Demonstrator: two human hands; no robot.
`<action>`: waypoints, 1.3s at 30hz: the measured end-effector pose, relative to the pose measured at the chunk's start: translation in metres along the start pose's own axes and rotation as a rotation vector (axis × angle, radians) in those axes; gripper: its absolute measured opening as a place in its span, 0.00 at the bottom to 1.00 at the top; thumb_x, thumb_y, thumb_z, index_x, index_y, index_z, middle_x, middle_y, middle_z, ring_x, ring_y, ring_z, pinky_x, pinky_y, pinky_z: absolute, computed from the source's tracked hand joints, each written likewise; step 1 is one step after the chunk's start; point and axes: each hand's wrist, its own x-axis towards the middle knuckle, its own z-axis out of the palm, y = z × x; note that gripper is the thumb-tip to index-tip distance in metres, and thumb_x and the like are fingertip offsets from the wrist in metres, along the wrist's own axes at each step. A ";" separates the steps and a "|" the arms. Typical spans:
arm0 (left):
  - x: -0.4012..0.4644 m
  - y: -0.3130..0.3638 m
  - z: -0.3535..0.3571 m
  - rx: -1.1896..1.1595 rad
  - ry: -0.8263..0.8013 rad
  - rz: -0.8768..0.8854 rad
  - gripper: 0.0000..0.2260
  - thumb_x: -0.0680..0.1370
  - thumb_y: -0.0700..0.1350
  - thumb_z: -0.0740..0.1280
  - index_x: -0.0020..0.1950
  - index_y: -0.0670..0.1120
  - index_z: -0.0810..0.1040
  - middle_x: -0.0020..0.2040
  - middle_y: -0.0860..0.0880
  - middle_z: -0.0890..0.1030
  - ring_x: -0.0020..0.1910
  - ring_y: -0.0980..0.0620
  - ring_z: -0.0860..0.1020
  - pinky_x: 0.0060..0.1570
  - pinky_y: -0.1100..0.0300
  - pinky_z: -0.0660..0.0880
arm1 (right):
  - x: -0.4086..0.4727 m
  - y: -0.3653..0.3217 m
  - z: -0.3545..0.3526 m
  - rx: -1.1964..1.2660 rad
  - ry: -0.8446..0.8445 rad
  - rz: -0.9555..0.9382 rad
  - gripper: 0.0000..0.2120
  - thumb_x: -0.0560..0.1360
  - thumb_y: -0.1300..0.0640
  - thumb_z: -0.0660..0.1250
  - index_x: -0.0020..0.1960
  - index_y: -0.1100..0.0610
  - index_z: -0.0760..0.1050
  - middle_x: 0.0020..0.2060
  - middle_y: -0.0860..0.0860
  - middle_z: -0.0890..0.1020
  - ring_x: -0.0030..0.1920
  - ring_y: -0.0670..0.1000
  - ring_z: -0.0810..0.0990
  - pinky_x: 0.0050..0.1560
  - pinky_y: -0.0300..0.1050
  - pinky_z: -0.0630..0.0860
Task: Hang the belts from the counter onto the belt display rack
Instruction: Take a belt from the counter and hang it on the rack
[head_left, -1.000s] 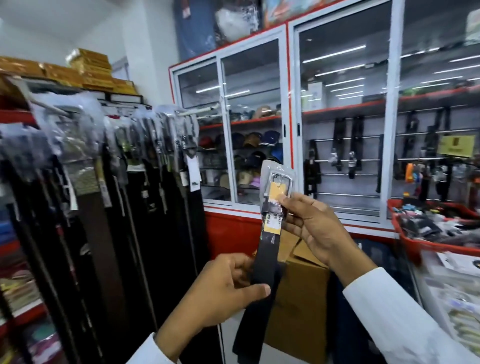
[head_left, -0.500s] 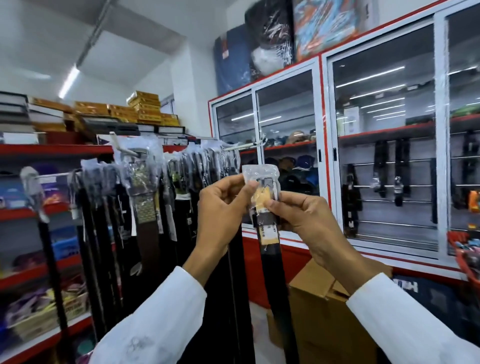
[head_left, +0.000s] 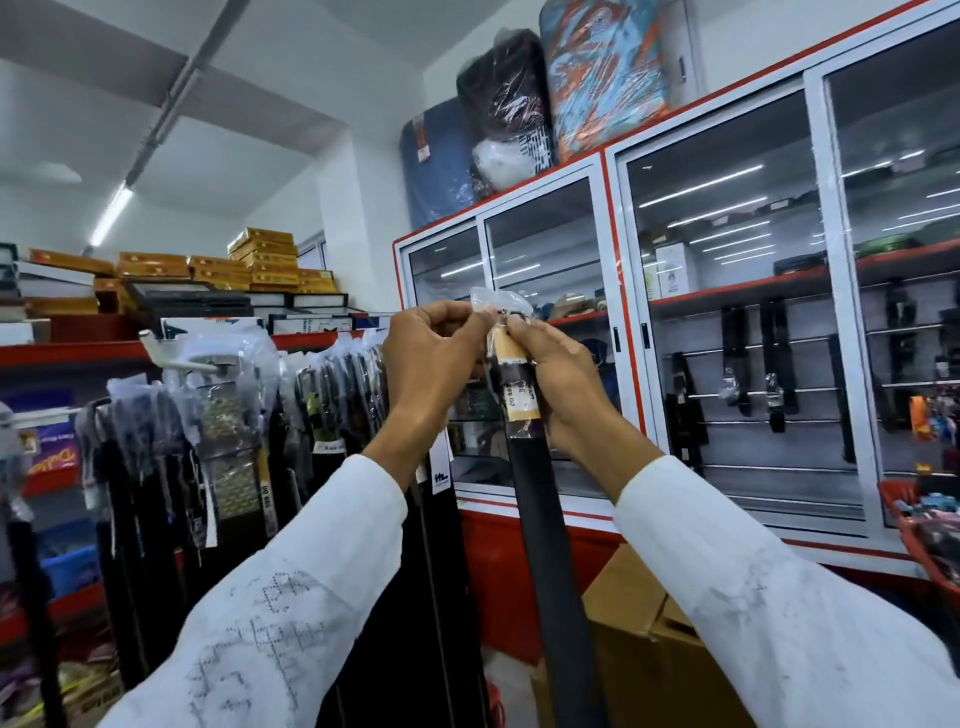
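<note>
With both hands pinching the belt top, I'd line its bag hole up with the rack hook first.

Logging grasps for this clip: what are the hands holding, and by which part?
Both hold one black belt at its bagged buckle end: the left hand pinches the plastic top, the right hand grips beside the yellow tag. The strap hangs free.
</note>
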 end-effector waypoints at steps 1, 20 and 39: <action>0.003 -0.001 0.003 -0.021 0.013 -0.010 0.06 0.76 0.46 0.75 0.47 0.43 0.86 0.36 0.47 0.84 0.26 0.57 0.79 0.28 0.63 0.76 | 0.005 0.000 0.001 0.038 0.003 0.013 0.14 0.78 0.57 0.68 0.60 0.64 0.80 0.41 0.57 0.84 0.35 0.53 0.83 0.37 0.46 0.82; 0.014 -0.032 -0.038 0.187 0.208 -0.022 0.04 0.75 0.43 0.74 0.44 0.43 0.85 0.32 0.45 0.85 0.24 0.52 0.84 0.29 0.54 0.84 | 0.046 0.037 0.019 -0.498 0.024 -0.034 0.12 0.64 0.44 0.79 0.40 0.48 0.79 0.46 0.54 0.88 0.46 0.56 0.86 0.51 0.60 0.84; -0.138 -0.068 -0.005 0.791 -0.235 0.621 0.26 0.77 0.45 0.67 0.76 0.50 0.72 0.82 0.40 0.62 0.78 0.37 0.65 0.73 0.40 0.65 | -0.094 0.036 -0.119 -1.871 0.150 -0.232 0.33 0.78 0.48 0.63 0.80 0.48 0.57 0.81 0.57 0.55 0.79 0.62 0.57 0.76 0.63 0.59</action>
